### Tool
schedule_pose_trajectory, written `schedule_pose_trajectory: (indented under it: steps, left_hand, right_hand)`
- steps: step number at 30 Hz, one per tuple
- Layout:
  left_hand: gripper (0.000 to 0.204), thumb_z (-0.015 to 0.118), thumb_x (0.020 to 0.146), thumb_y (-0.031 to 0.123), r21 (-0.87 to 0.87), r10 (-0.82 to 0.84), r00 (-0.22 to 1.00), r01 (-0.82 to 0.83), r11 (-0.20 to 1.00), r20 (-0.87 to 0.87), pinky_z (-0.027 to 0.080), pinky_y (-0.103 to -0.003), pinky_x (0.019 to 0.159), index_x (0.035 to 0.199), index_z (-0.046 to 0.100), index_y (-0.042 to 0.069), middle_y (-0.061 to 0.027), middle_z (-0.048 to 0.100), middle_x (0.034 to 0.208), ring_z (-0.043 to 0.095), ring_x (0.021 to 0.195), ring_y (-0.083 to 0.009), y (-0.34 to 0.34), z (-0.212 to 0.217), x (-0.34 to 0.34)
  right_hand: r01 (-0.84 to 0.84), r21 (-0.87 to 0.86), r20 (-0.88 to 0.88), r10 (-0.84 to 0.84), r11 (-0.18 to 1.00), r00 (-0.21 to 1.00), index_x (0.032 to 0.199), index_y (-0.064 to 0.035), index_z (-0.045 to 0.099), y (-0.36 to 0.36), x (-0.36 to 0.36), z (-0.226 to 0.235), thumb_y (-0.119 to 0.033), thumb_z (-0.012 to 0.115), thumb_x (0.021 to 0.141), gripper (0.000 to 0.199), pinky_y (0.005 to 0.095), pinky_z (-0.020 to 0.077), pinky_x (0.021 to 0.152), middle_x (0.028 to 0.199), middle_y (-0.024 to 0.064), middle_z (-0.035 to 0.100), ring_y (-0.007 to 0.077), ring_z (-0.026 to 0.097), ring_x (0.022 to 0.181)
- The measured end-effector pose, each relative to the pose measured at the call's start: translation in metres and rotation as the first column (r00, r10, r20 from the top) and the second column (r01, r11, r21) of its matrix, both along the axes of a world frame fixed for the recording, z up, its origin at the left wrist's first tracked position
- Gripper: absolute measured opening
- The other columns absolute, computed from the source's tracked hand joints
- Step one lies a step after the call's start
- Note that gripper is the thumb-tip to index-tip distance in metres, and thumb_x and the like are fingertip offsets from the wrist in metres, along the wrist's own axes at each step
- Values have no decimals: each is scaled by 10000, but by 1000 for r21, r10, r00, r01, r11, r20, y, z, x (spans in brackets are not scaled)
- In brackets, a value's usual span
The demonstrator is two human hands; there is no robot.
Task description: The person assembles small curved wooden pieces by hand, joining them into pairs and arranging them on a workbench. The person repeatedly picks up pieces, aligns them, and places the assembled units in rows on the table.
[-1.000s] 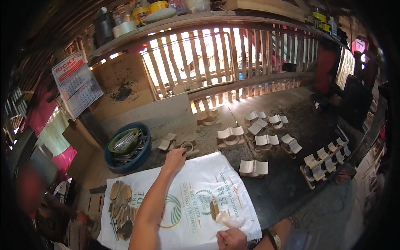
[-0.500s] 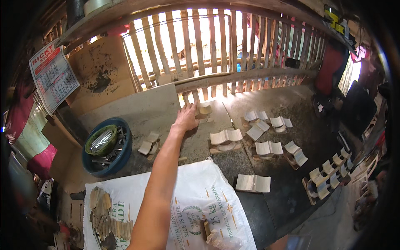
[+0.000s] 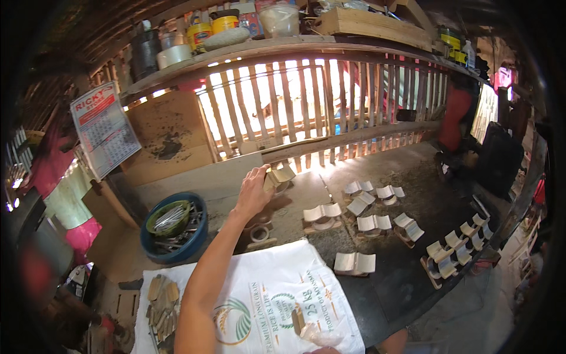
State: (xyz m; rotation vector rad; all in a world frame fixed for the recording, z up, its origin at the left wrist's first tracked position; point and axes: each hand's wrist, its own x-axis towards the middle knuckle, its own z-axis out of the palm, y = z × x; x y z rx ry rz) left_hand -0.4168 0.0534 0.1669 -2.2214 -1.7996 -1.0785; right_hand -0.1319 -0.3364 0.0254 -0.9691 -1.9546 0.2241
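Observation:
My left arm stretches from the lower edge across the table. At its far end, my left hand [image 3: 254, 193] is closed on the left side of a pale, curved wooden piece [image 3: 284, 174] near the slatted wall. Beside my left forearm, a round ring-like piece [image 3: 259, 234] rests on a small wooden strip. Similar two-lobed curved pieces, such as one in the middle [image 3: 322, 213] and another near the front [image 3: 355, 262], stand on the right half of the table. A sliver of skin at the lower edge, by a clear plastic bag [image 3: 321, 335], seems to be my right hand; its fingers are hidden.
A white printed sack [image 3: 265, 265] covers the near table, with small wooden pieces [image 3: 162, 307] on it. To the left sits a blue basin [image 3: 197, 236] with a green bowl and metal parts. A loaded shelf [image 3: 283, 47] runs above the slats. Joined curved pieces [image 3: 457, 248] line the right edge.
My left hand has come from beside the curved wooden piece to a grip on its left side. The view has tilted up, showing more of the shelf.

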Motion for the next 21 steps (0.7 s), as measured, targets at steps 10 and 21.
schedule_pose_trajectory:
  steps: [10,21]
  left_hand:
    - [633,837,830,6,-340,-58,871,251,906,489,506,-340,1077,1410,584,15,-107,623,1268,637,1208,-237,-370,-5,-5]
    - [738,846,842,57,-268,118,884,9,963,452,500,-370,1080,1493,499,22,-171,648,1281,626,1265,-283,-480,-100,24]
  right_hand:
    - [-134,-225,-195,90,965,977,820,-52,702,3,4,-13,-7,743,807,62,420,469,557,646,100,601,321,600,595]
    - [90,-283,415,38,955,909,1218,-39,671,30,-1,16,-127,756,862,377,493,445,957,1232,169,642,356,602,1151]
